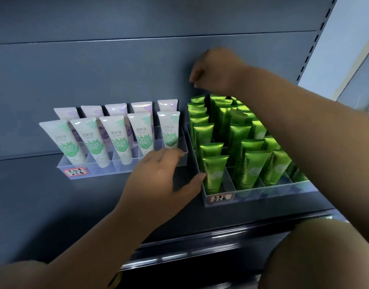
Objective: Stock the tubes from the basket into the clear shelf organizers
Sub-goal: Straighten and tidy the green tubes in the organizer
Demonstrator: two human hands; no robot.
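Observation:
Two clear organizers stand on the grey shelf. The left organizer [108,170] holds white tubes with green leaves [118,140] in front and lilac tubes [116,109] behind. The right organizer [252,195] is packed with several shiny green tubes [214,174]. My left hand [160,180] is spread between the two organizers, fingers near the left one's right end and thumb touching the right one's front left corner. My right hand [212,69] hovers above the back row of green tubes with fingers curled downward, nothing visible in it. No basket is in view.
The shelf's grey back panel [96,69] rises behind the organizers. A dark price rail [200,243] runs along the shelf's front edge. Red handwritten labels [76,171] mark both organizers. A perforated upright [313,44] bounds the shelf at right.

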